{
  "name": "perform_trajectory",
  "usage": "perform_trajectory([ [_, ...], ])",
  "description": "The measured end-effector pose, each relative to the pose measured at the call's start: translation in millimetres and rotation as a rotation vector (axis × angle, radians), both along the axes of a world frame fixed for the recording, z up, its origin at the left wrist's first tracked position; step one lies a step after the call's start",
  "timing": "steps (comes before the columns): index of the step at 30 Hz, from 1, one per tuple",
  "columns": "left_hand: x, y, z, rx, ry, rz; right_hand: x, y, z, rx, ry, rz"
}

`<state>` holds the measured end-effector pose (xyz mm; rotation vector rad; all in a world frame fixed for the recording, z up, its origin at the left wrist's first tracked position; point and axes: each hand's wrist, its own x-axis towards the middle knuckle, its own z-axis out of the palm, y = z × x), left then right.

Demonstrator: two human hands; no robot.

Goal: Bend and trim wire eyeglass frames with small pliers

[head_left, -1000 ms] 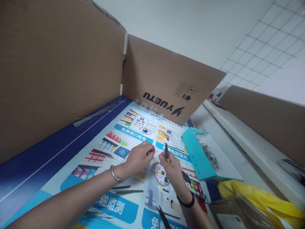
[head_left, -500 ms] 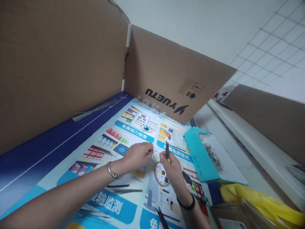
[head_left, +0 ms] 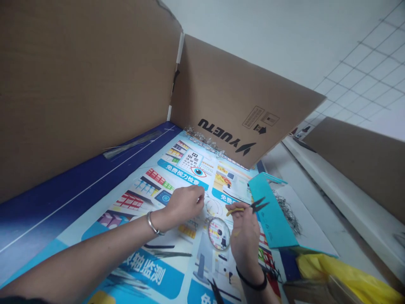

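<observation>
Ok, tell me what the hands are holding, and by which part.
The right hand holds the pliers by the yellow handles. The left hand has its fingers curled; whether it grips anything cannot be told.

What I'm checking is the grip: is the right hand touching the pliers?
Touching: the head view shows the pliers in the right hand, the yellow handle lying against it.

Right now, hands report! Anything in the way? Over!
Right hand: holding yellow-handled pliers, jaws open. Left hand: curled, contents unclear. Possibly in the way: round ring beside right hand.
</observation>
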<state>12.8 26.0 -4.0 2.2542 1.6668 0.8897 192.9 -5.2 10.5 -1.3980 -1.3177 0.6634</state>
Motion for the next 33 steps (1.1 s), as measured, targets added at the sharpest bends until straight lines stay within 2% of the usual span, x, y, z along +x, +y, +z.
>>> perform_trajectory([
  [2, -1.6, 0.8, 0.7, 0.015, 0.033, 0.014, 1.3, -1.0, -0.6, 0.078, -0.038, -0.069],
  [3, -2.3, 1.0, 1.2, 0.023, 0.049, 0.017, 1.2, -2.4, -1.1, 0.075, -0.061, -0.048],
  [4, -3.0, 1.2, 1.7, 0.031, 0.061, 0.019, 0.4, -4.1, -1.7, 0.031, -0.078, 0.015],
  [8, -5.0, 0.6, 4.5, 0.056, 0.073, 0.038, -7.2, -11.8, -4.1, -0.333, -0.097, 0.412],
  [10, -5.5, -0.1, 5.9, 0.069, 0.082, 0.038, -9.6, -13.0, -5.2, -0.394, -0.184, 0.477],
  [14, -5.9, -0.9, 6.3, 0.122, 0.11, 0.023, -6.9, -9.5, -6.8, -0.311, -0.499, 0.393],
  [16, -5.5, -0.7, 4.5, 0.164, 0.117, 0.014, -4.1, -6.9, -8.3, -0.294, -0.559, 0.384],
  [25, -3.0, 1.0, -5.9, 0.322, 0.179, -0.053, -0.9, -1.1, -19.0, -0.301, -0.358, 0.412],
  [33, -0.5, -2.1, -6.4, 0.372, 0.212, -0.092, -4.1, -1.1, -16.1, -0.383, -0.186, 0.464],
])
